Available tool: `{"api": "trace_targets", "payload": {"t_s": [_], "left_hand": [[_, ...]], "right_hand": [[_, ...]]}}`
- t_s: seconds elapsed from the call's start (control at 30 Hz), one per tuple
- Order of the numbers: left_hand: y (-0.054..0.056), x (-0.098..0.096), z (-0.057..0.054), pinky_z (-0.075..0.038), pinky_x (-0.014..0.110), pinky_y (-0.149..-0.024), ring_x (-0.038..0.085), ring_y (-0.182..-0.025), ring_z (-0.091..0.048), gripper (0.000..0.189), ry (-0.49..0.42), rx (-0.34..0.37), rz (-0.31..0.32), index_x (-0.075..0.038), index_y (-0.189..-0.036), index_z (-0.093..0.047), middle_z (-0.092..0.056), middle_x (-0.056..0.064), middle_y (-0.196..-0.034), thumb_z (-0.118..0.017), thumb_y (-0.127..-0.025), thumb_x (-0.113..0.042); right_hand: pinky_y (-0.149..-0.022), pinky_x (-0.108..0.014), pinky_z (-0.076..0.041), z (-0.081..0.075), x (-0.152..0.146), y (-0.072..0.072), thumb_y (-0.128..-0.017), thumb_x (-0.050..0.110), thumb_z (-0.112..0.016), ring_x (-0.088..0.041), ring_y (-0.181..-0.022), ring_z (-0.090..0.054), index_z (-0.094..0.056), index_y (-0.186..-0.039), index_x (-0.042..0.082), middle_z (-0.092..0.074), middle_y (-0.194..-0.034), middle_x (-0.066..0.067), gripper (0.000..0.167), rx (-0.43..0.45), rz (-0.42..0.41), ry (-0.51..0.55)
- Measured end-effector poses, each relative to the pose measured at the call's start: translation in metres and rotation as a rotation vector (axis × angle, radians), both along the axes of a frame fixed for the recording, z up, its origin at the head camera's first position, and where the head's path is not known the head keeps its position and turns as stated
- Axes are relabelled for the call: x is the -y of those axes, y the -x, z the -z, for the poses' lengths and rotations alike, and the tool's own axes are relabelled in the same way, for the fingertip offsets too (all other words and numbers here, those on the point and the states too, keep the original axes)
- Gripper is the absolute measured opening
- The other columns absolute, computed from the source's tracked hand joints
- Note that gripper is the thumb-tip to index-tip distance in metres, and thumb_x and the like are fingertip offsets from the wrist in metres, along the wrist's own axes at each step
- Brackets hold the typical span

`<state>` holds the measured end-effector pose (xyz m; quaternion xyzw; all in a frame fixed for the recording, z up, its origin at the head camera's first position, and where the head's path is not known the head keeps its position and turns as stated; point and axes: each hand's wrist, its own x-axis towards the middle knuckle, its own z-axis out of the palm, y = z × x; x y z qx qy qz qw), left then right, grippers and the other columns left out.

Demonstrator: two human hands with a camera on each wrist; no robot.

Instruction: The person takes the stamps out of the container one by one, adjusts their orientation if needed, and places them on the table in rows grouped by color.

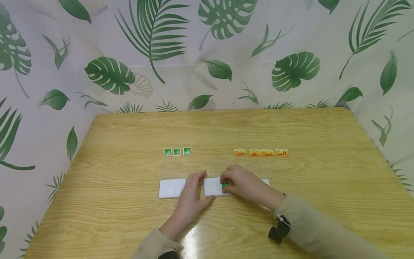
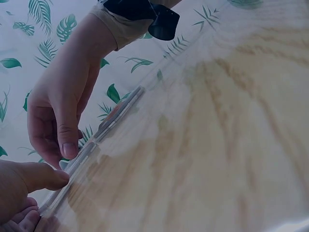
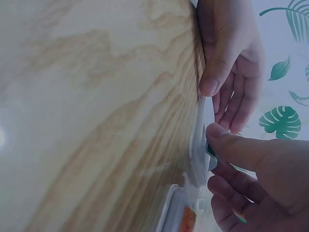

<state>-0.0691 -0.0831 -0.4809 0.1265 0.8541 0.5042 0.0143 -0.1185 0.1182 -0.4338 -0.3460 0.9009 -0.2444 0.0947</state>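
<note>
My beige cloth sleeve (image 1: 323, 226) lies nearer and to the right of the middle white rectangular plastic case (image 1: 211, 187). Over its right part, my right hand (image 1: 245, 182) pinches a small green square sticker (image 1: 225, 186); my left hand (image 1: 193, 194), fingers spread, touches its left end. I'd brace it and keep the sticker straight.

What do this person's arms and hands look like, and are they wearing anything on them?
Both the left hand and right hand are bare, without gloves. The left sleeve and right sleeve are long and beige, with no printed marking visible. Each wrist carries a small black device; the right one has a thin whitish strip.
</note>
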Motion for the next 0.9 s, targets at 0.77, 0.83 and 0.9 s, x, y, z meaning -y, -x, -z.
{"api": "trace_targets", "payload": {"t_s": [0.77, 0.83, 0.9], "left_hand": [[0.0, 0.002, 0.003, -0.038, 0.027, -0.105, 0.022, -0.124, -0.045, 0.072, -0.022, -0.017, 0.013, 0.002, -0.138, -0.038, -0.046, 0.012, -0.133, -0.077, -0.079, -0.005], [0.0, 0.002, 0.003, -0.039, 0.027, -0.105, 0.022, -0.124, -0.045, 0.072, -0.016, -0.022, 0.016, 0.002, -0.138, -0.038, -0.046, 0.012, -0.133, -0.077, -0.079, -0.005], [0.001, 0.002, 0.003, -0.039, 0.027, -0.105, 0.022, -0.123, -0.045, 0.071, -0.008, -0.025, 0.018, 0.001, -0.138, -0.039, -0.046, 0.011, -0.132, -0.077, -0.079, -0.006]], "right_hand": [[-0.072, -0.028, -0.052, -0.017, 0.033, 0.057, -0.082, 0.013, -0.076, -0.017, -0.083, -0.057, -0.07, -0.093, 0.005, -0.062, -0.088, -0.002, 0.015, 0.036, 0.052, -0.016], [-0.073, -0.029, -0.052, -0.016, 0.037, 0.064, -0.082, 0.013, -0.076, -0.018, -0.084, -0.058, -0.07, -0.092, 0.005, -0.062, -0.088, -0.003, 0.015, 0.019, 0.05, -0.017], [-0.075, -0.03, -0.052, -0.014, 0.042, 0.071, -0.082, 0.014, -0.076, -0.019, -0.085, -0.058, -0.07, -0.092, 0.005, -0.062, -0.089, -0.004, 0.015, 0.007, 0.052, -0.019]]}}
